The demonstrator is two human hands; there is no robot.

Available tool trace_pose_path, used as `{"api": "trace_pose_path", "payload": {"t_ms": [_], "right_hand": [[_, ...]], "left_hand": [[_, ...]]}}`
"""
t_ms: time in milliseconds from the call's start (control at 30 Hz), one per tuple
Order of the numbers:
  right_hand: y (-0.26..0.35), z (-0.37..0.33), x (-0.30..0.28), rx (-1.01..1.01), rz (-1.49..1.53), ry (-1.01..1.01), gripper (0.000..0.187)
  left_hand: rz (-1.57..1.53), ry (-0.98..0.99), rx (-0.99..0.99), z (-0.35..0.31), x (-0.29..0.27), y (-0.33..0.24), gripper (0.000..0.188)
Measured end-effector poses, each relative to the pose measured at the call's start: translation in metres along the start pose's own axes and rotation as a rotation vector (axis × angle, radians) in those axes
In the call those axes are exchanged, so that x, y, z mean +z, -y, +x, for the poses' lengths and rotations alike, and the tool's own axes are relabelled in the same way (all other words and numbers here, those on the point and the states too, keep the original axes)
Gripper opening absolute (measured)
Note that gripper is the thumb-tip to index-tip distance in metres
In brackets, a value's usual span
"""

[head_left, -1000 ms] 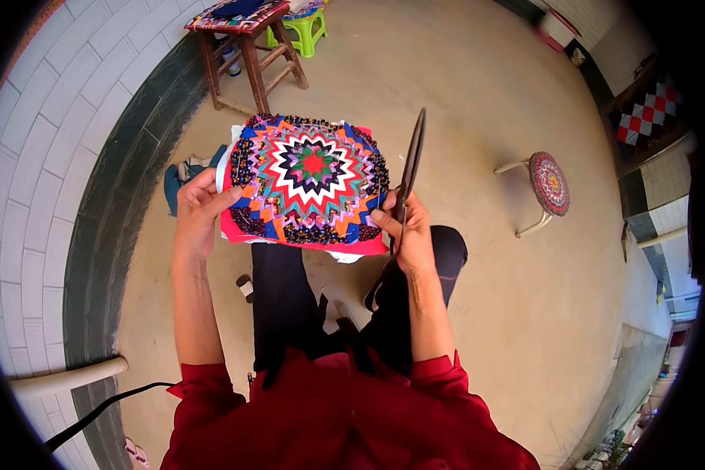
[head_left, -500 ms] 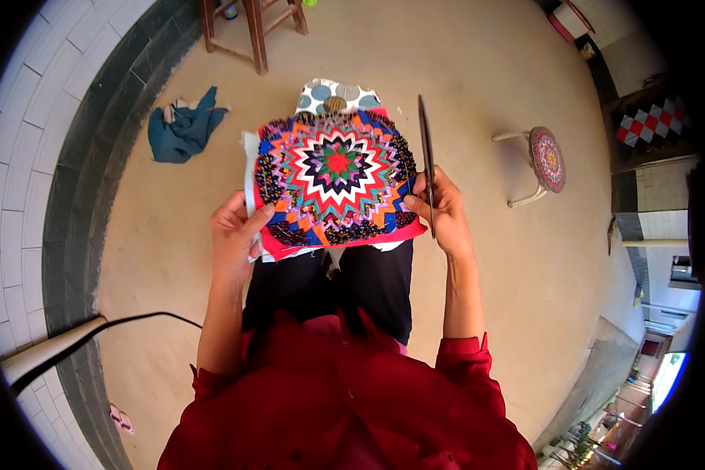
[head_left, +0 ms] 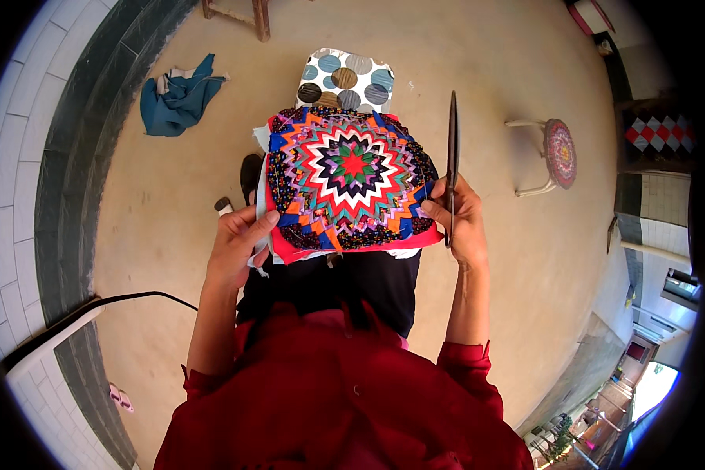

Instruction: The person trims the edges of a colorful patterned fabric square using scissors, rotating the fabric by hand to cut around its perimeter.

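Observation:
A patchwork cloth (head_left: 354, 163) spreads above my lap, with a many-pointed star of zigzag rings, dark beaded-looking print corners and a red fabric border. My left hand (head_left: 241, 239) pinches its left edge, thumb on top, where pale backing layers stick out. At the right edge, my right hand (head_left: 464, 215) is closed around a pair of dark scissors (head_left: 453, 133), seen edge-on with the long blades pointing away from me. The right thumb and fingers also meet the cloth's right edge. Loose threads hang at the lower left corner.
Beyond the cloth is a white board-like surface with coloured dots (head_left: 345, 77). A teal cloth (head_left: 176, 100) lies on the floor at the left. To the right stands a small stool with a patterned round seat (head_left: 560, 154). Wooden stool legs (head_left: 258, 17) show at the top.
Both hands and the patchwork have shifted slightly right, and more of the dotted surface shows behind it. The scissors moved along with my right hand. The view has shifted a little too.

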State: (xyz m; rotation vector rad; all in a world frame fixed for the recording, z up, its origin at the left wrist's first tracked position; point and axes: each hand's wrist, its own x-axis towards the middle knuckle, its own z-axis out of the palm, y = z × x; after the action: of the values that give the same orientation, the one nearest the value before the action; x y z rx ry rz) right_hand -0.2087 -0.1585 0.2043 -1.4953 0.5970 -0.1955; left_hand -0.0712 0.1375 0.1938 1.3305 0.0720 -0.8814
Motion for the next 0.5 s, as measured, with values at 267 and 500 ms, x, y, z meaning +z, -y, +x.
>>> {"api": "trace_pose_path", "payload": {"t_ms": [267,500], "right_hand": [[-0.001,0.0,-0.003,0.024,-0.035,-0.004,0.021],[-0.006,0.007,-0.015,0.012,-0.054,-0.024,0.02]], "left_hand": [[0.0,0.063,-0.165,-0.004,-0.003,0.004,0.029],[0.078,0.042,-0.179,-0.007,0.014,0.013,0.017]]}}
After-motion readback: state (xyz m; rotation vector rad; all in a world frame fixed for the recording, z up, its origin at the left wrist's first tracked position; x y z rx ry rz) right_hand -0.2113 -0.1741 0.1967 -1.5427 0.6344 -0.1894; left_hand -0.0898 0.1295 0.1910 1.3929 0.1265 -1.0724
